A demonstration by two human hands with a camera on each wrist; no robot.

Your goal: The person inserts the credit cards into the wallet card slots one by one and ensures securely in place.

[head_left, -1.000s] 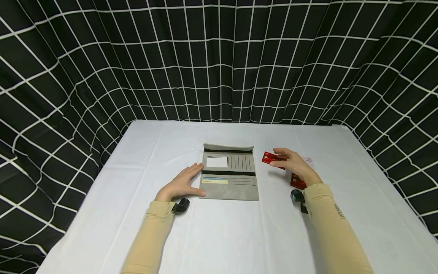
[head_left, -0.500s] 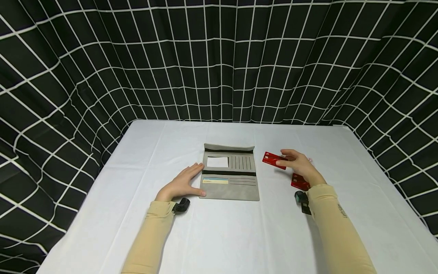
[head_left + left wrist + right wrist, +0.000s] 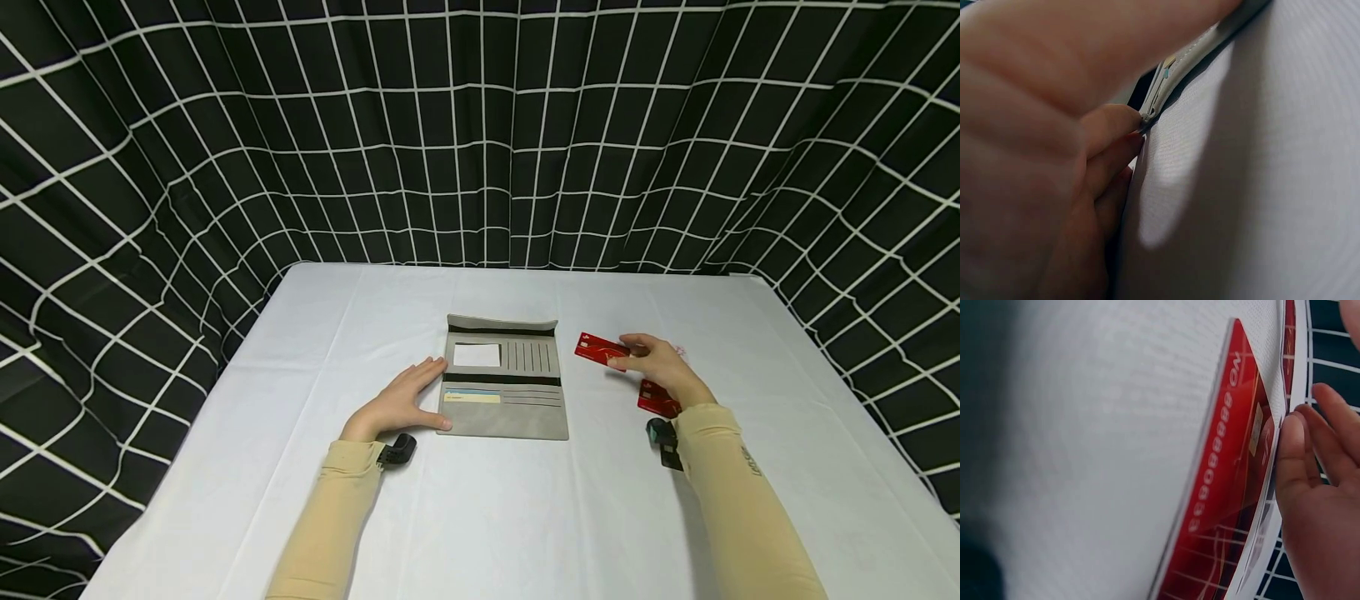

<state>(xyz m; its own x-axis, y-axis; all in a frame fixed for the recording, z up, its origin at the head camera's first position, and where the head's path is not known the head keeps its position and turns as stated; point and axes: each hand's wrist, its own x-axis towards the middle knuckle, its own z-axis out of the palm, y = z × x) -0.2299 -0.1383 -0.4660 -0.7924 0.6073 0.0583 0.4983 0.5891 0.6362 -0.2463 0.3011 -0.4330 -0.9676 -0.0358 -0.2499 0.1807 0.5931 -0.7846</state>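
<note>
A grey wallet (image 3: pixel 517 423) lies unfolded on the white table, with a white card (image 3: pixel 476 355) in its upper window and a yellow-edged card (image 3: pixel 471 398) in a lower slot. My left hand (image 3: pixel 397 400) rests at its left edge, fingers spread, thumb on the lower corner. To the right of the wallet, my right hand (image 3: pixel 660 367) pinches a red bank card (image 3: pixel 596 347) by its right end, a little above the cloth. Below that hand lies another red card (image 3: pixel 656 400), its number facing the right wrist camera. The fingertips behind the held card are partly hidden.
A pale card with a pink pattern (image 3: pixel 679 350) shows behind my right hand, mostly covered. Beside the right sleeve lies a dark card-like piece (image 3: pixel 671 458), partly hidden. Black curtains with a white grid (image 3: pixel 480 125) surround the table (image 3: pixel 495 517) at the back and sides.
My right hand has shifted slightly right along the red bank card, so more of its face shows. The card stays nearly in place. The left hand and wallet have not moved.
</note>
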